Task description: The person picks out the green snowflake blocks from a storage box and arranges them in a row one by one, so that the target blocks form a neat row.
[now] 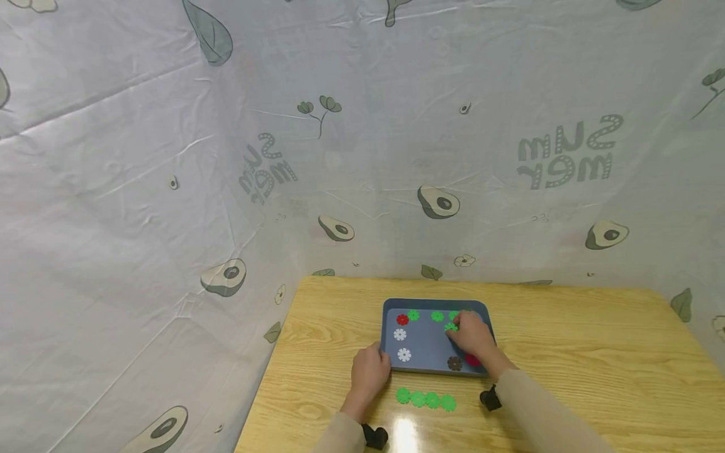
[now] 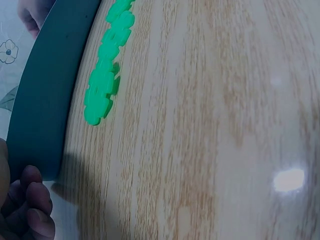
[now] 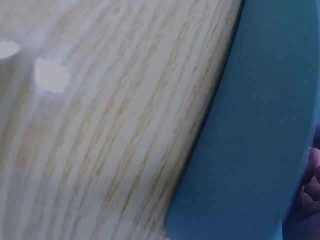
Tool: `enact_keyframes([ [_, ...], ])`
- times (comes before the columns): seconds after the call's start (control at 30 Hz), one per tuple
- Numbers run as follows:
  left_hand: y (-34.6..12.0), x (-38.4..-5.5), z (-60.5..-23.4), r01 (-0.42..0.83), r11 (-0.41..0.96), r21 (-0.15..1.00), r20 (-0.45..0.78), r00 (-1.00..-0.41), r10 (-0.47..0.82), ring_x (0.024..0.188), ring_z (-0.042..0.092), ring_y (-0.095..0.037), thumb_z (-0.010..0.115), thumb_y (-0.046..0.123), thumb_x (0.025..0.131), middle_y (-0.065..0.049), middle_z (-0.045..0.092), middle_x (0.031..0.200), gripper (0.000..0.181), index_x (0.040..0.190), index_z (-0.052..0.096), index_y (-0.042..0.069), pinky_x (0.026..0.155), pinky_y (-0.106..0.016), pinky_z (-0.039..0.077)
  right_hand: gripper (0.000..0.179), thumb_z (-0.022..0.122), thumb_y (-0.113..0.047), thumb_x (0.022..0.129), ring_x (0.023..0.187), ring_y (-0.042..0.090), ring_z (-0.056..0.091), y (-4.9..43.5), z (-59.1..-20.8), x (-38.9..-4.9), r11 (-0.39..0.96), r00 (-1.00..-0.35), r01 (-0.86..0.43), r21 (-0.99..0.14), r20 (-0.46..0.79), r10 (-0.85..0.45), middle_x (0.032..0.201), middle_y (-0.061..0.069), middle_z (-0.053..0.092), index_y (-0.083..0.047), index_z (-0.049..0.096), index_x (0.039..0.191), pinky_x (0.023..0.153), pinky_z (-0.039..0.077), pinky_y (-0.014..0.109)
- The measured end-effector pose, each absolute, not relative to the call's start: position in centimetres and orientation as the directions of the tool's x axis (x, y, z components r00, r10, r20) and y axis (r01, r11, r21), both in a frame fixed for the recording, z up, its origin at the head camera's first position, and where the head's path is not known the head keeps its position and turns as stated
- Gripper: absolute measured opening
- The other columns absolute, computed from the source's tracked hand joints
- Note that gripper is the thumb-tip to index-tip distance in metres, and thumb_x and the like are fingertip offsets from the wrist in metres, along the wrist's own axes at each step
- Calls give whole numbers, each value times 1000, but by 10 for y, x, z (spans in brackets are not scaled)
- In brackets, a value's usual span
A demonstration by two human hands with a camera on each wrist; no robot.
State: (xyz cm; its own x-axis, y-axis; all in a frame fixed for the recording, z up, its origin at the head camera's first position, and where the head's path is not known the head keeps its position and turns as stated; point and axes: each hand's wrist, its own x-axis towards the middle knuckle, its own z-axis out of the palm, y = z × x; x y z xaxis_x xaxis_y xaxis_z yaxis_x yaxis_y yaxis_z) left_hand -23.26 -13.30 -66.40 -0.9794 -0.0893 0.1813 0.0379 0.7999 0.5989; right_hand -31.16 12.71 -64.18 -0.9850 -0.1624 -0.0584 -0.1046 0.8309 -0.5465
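Green plastic-looking disc [image 1: 450, 327], notched like a flower, sits between thumb and fingertips of the right hand [image 1: 477, 338], pinched over the right half of a blue-grey tray [image 1: 425, 345]; whether it has left the tray's floor is hard to tell. A steady lift probably calls for a light grip on the disc's rim, clear of the green one just beyond it. Two white discs [image 1: 404, 355] and a red disc [image 1: 402, 319] lie along the tray's left side, a brown disc [image 1: 454, 363] by its near wall. The left hand [image 1: 369, 375], fingers curled, holds the tray's near left corner, a brace worth keeping so that nothing slides. Just outside the tray's near wall, four green discs [image 1: 433, 400] form a touching row on the wooden table [image 1: 583, 333]; knocking them would likely spoil the line.
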Motion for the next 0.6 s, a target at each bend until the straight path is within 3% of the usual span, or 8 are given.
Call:
enact_keyframes([
  [0.17,-133,-236,-666,44,801,596,191,-978,-89,55,44,-16,62,4,86,-7,61,67,14,92,73,0,49,-35,40,24,73,-16,94,82,24,63,132,-631,-297,746,-992,-83,-661,-19,-128,90,6,65,2,64,107,78,51,50],
  [0.37,-134,-236,-668,37,802,596,185,-978,-93,57,50,-17,61,6,86,-12,69,75,21,100,76,-1,50,-37,43,21,71,-17,97,76,18,61,139,-611,-257,625,-993,-72,-777,-1,-116,89,4,64,-1,65,110,69,51,38],
  [0.6,-135,-234,-669,30,796,605,171,-981,-93,56,49,-17,61,6,86,-7,63,69,12,90,73,3,50,-36,41,20,75,-14,94,76,16,59,153,-608,-204,564,-993,5,-826,-71,-95,87,3,62,-2,66,106,64,49,27],
])
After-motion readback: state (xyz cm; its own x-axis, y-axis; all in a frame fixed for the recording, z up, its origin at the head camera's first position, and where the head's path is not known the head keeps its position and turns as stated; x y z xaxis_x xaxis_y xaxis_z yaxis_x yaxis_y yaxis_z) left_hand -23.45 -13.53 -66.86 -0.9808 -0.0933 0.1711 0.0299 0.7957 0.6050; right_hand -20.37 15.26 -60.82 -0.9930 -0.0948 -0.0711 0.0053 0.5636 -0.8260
